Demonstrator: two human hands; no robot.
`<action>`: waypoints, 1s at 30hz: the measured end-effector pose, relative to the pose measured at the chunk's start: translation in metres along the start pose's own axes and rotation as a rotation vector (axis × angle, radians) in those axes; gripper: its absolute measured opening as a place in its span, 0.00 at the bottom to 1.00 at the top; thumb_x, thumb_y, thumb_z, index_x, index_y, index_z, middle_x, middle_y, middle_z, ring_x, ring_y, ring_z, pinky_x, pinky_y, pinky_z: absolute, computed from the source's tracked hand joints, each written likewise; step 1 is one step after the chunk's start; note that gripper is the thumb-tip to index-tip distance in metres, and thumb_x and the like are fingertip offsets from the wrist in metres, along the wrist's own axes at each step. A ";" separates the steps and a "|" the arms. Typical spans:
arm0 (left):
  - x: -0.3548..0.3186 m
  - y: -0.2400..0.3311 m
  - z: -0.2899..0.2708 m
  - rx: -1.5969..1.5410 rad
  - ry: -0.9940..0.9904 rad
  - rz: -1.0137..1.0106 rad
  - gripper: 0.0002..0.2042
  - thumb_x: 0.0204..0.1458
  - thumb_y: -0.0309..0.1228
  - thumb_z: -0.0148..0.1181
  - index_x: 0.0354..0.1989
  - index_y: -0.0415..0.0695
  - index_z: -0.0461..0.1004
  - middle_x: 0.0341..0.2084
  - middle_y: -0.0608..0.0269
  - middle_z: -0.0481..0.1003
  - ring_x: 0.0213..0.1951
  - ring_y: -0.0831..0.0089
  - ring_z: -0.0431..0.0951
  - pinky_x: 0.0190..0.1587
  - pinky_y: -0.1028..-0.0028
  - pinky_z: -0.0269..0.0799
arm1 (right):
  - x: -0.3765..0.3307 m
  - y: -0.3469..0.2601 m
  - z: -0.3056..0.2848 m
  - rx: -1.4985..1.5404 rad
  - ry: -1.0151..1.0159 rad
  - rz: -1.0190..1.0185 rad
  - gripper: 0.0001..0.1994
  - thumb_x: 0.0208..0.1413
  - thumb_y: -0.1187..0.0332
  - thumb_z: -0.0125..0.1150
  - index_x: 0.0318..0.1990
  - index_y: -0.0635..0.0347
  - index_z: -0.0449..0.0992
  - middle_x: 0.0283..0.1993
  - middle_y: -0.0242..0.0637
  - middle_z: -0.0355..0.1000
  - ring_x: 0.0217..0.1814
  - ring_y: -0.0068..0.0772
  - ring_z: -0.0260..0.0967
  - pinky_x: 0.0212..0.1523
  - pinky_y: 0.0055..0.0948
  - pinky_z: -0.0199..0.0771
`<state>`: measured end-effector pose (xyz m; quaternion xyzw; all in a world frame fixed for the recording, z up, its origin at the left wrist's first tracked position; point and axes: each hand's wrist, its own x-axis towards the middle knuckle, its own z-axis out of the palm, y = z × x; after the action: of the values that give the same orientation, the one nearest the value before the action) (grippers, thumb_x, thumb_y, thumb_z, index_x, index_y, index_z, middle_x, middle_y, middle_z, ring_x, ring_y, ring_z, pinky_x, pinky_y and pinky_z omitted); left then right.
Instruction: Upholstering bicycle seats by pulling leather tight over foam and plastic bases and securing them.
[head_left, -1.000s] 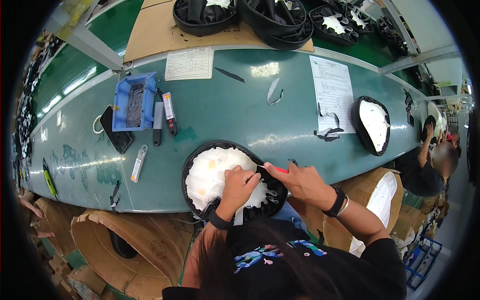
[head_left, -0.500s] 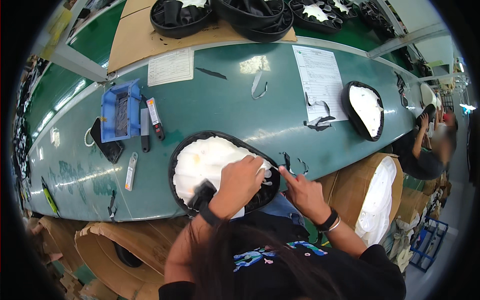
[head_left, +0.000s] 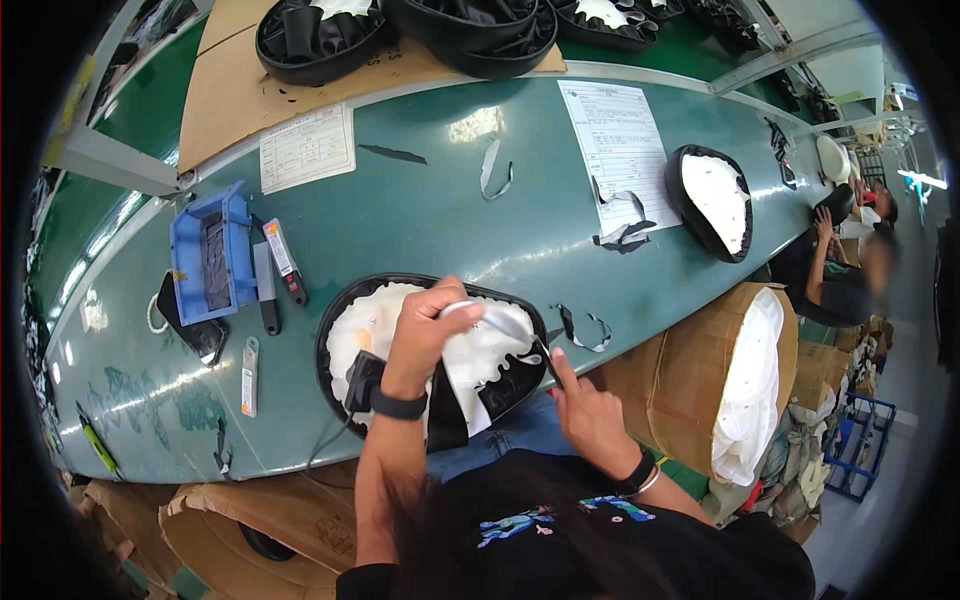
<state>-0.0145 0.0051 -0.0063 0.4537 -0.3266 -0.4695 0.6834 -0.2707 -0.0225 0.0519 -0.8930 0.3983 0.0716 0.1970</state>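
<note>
A rounded black-covered pad with a white inner face (head_left: 370, 325) lies on the bench in front of me. My left hand (head_left: 425, 335) is closed above it, pinching one end of a pale grey strip (head_left: 508, 325). The strip stretches to the pad's right rim. There my right hand (head_left: 592, 415) is closed around a slim knife (head_left: 549, 362), index finger extended along it, the tip at the rim. Its handle is mostly hidden in my fingers. A black flap (head_left: 448, 410) and a white piece hang over the pad's near edge.
On the green bench (head_left: 340, 230) are a blue bin (head_left: 245, 250), box cutters (head_left: 284, 260), paper sheets (head_left: 615, 140) and cut scraps (head_left: 590, 330). Another pad (head_left: 712, 203) lies at right. Cardboard drums (head_left: 680, 385) stand along the near edge. A co-worker (head_left: 835, 270) is at far right.
My left hand has risen from the pad's face and moved left, drawing out the grey strip. My right hand stays by the right rim with the knife. The whole view has shifted slightly.
</note>
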 end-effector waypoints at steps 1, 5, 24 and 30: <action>0.004 0.022 0.003 0.494 0.008 0.095 0.16 0.48 0.32 0.63 0.15 0.40 0.64 0.18 0.62 0.61 0.28 0.66 0.61 0.36 0.69 0.57 | 0.012 0.002 -0.007 -0.125 -0.002 -0.030 0.32 0.57 0.67 0.54 0.69 0.53 0.52 0.25 0.44 0.67 0.18 0.48 0.66 0.19 0.45 0.67; 0.013 0.051 -0.034 1.340 0.063 0.415 0.13 0.50 0.35 0.61 0.21 0.38 0.72 0.29 0.56 0.75 0.42 0.55 0.73 0.44 0.65 0.65 | 0.089 0.025 -0.036 -0.299 0.098 -0.227 0.26 0.58 0.70 0.50 0.65 0.39 0.62 0.22 0.40 0.65 0.15 0.41 0.65 0.15 0.40 0.62; 0.030 0.027 -0.032 0.360 0.159 -0.105 0.15 0.38 0.26 0.61 0.12 0.35 0.59 0.10 0.64 0.55 0.20 0.72 0.55 0.24 0.70 0.50 | 0.135 0.008 -0.056 -0.310 -0.281 -0.446 0.34 0.54 0.74 0.50 0.69 0.36 0.53 0.25 0.43 0.64 0.16 0.41 0.63 0.16 0.38 0.63; 0.031 0.051 -0.064 -0.065 0.114 0.488 0.16 0.33 0.25 0.63 0.09 0.39 0.57 0.08 0.66 0.51 0.17 0.71 0.50 0.29 0.65 0.48 | 0.064 -0.009 -0.035 -0.175 -0.193 -0.037 0.34 0.54 0.70 0.53 0.70 0.48 0.51 0.26 0.48 0.67 0.19 0.51 0.66 0.17 0.46 0.65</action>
<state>0.0691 0.0036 0.0173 0.3649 -0.3723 -0.2746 0.8080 -0.2223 -0.0752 0.0686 -0.9029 0.3531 0.1879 0.1573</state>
